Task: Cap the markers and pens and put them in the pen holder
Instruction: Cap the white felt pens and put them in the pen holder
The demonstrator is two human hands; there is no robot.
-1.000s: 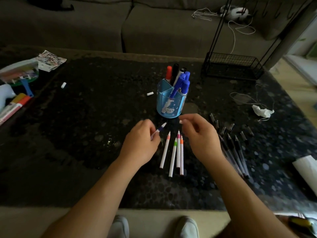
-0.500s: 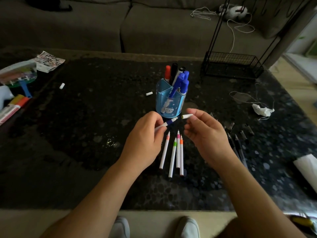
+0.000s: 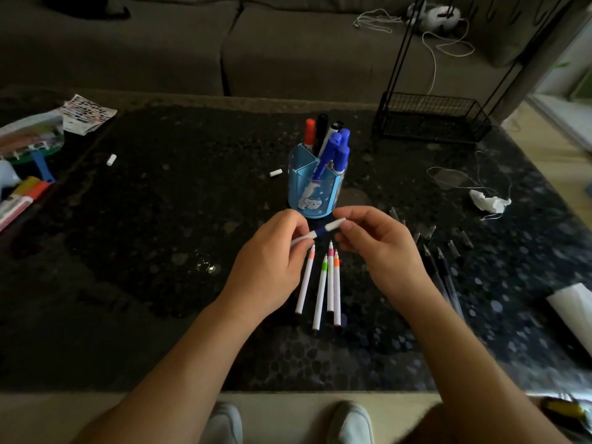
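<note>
Both hands are up over the middle of the dark tabletop [image 3: 160,251], just at 6 o'clock of the blue pen holder [image 3: 315,200]. The left hand [image 3: 269,267] has its fingers curled in and pinches the barrel of a thin white marker [image 3: 320,231] with a dark blue band. The right hand [image 3: 381,251] pinches the white cap [image 3: 337,224] at the marker's other end between thumb and fingertips. The cap lines up with the barrel and butts right against the blue band, but I can't tell if it's pushed fully home. The marker is held off the tabletop on a tilt, cap end pointing to about 2 o'clock.

The holder has capped ones standing in it: a red marker [image 3: 309,129], a black marker [image 3: 321,126] and a few blue markers [image 3: 336,145].

Under the hands, four thin markers [image 3: 321,293] lie side by side with bare tips toward 12 o'clock, banded peach, green, pink and orange. At about 4 o'clock from the holder there's a row of black pens [image 3: 445,277], with small black caps [image 3: 431,230] loose just beyond them.

There are two more loose bits. One small white cap [image 3: 275,172] sits at 9 o'clock near the holder. A second white cap [image 3: 111,159] is well out toward the left edge. A crumpled tissue [image 3: 488,201] lies at 3 o'clock and a black wire rack [image 3: 429,120] stands at 1 o'clock.
</note>
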